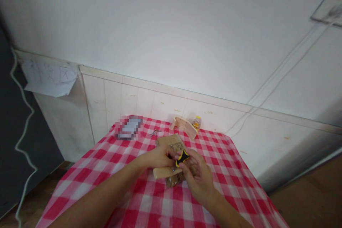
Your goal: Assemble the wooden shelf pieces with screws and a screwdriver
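Note:
My right hand (199,178) is closed round a short black-and-yellow screwdriver (182,157), which tilts with its lower end at a pale wooden piece (162,173). Across from it, the curled fingers of my left hand (160,156) grip that wooden piece from its far side, close to the screwdriver's lower end. A small metal part shows where the tool meets the wood, too small to name. Beneath both hands lies a flat brown cardboard packet (171,140) with printed line drawings, partly covered by them.
On the red-and-white checked tablecloth (149,206) lie small metal pieces (155,133) and a pixelated flat object (130,127). A curved wooden part (185,126) stands at the back beside a yellow-capped clear container (197,122). White cables (280,69) run down the wall from a socket (330,9).

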A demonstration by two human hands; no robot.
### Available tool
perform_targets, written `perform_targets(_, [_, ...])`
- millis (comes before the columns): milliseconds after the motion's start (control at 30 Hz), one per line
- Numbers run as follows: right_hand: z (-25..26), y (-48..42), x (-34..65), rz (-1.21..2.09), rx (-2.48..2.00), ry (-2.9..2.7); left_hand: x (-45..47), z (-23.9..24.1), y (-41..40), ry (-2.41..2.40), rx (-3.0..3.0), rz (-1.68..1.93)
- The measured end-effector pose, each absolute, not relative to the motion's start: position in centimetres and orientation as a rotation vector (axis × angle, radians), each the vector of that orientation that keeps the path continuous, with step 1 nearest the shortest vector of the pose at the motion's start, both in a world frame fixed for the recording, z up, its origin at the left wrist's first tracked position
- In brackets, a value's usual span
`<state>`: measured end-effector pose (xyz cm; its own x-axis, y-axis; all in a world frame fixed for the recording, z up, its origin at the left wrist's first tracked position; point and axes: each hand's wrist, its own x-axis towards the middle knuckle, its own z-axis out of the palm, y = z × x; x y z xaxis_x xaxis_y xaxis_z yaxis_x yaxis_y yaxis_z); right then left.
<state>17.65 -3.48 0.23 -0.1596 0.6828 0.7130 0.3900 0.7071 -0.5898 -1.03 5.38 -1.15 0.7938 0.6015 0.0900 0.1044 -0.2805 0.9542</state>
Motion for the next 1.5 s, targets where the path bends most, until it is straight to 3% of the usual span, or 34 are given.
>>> perform_targets(433, [0.7, -3.5, 17.4, 0.489, -0.825, -1.770, -1.0, -1.2, 5.4, 0.561, 1.777, 0.535])
perform_targets(967, [0.1, -2.9, 17.9, 0.287, -0.847, -1.781, -1.1, -1.3, 5.4, 0.518, 1.786, 0.520])
perform_targets(1500, [-0.7, -3.6, 17.9, 0.309, -0.876, -1.697, -1.3, -0.4, 5.2, 0.544, 1.754, 0.489])
